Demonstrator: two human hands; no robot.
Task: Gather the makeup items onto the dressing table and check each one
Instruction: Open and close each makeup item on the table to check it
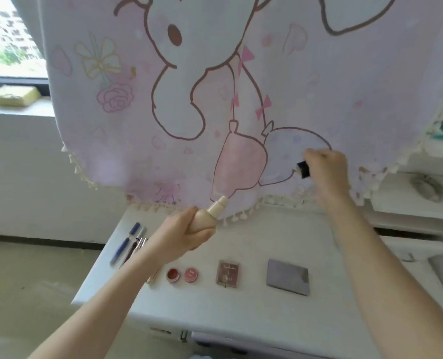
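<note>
My left hand [181, 234] grips a beige foundation bottle [210, 212] with its nozzle uncovered and tilted up to the right, above the white dressing table [241, 314]. My right hand [326, 169] is raised to the right and holds a small black cap [303, 169] in front of the pink cloth. On the table lie an open red pot [173, 275] beside its red lid [191, 274], a brown compact [227, 273], a grey palette [288, 280], and several pencils and pens [129, 243] at the left end.
A pink cartoon-printed cloth with tassels [215, 99] hangs over the back of the table. White shelves [409, 208] stand at the right with a grey item and a teal one. The window sill at the left holds a yellow sponge [15, 95]. Beige floor lies left.
</note>
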